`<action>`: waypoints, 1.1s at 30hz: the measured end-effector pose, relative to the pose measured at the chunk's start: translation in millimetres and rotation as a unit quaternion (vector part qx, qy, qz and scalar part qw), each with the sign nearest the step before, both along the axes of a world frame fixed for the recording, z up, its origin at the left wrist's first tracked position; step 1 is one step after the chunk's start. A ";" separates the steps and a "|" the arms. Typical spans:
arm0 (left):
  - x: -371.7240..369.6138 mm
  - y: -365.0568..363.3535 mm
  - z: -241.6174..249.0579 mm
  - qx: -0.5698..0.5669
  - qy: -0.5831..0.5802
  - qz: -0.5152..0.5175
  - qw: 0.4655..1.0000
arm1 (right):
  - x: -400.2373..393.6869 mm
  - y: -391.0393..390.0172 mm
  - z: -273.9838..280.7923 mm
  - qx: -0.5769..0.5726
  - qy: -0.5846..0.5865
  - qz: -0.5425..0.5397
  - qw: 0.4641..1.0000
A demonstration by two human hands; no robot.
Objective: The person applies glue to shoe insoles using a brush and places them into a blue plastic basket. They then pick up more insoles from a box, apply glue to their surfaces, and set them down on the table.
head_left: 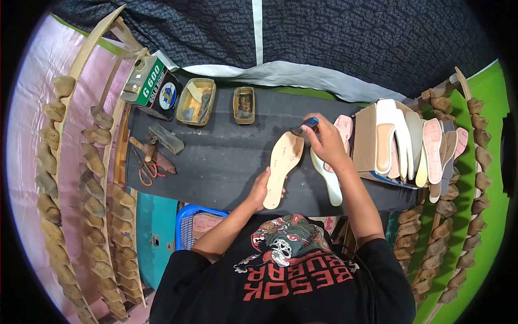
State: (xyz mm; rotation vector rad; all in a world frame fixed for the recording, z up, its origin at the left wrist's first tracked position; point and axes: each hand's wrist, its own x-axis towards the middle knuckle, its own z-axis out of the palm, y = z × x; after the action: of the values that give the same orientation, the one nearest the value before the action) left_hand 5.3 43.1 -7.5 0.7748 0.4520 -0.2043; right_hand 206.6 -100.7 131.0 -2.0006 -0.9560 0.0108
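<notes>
My left hand (261, 189) is closed round the edges of a cream shoe insole (279, 167), held tilted above the dark table (216, 156). Its wide end bears a brownish wet-looking smear and some small writing. My right hand (328, 140) grips a brush (309, 123) with a blue handle. The brush's dark end is at the smeared toe end of the insole; whether it touches cannot be made out. Below my right hand lies a whitish insole (332, 186) on the table, and behind the hand shows a pink insole (345, 127).
A cardboard box (365, 143) of several insoles stands at right. Two containers (186, 116) (244, 120) and a G 600 can (148, 86) stand at the back. Scissors (144, 171), a hammer (147, 147) and a block (166, 139) lie left. Shoe-last racks (89, 54) flank the table.
</notes>
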 end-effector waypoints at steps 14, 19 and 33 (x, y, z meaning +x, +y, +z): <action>-8.4 -32.0 6.6 -0.007 0.008 0.035 0.999 | -18.4 -29.0 10.6 0.002 -0.128 0.033 0.991; -8.8 -40.5 13.9 0.003 0.001 0.029 1.000 | -19.4 -39.0 11.0 0.016 -0.127 0.007 0.992; -11.1 -52.8 7.6 -0.023 -0.002 0.046 0.999 | -23.8 -45.7 10.5 0.069 -0.188 0.019 0.980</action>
State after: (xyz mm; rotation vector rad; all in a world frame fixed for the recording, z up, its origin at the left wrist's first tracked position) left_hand -5.9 -9.7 0.1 0.7067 0.4766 -0.1276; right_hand 182.8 -146.4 141.5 -1.8892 -1.1963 -0.4159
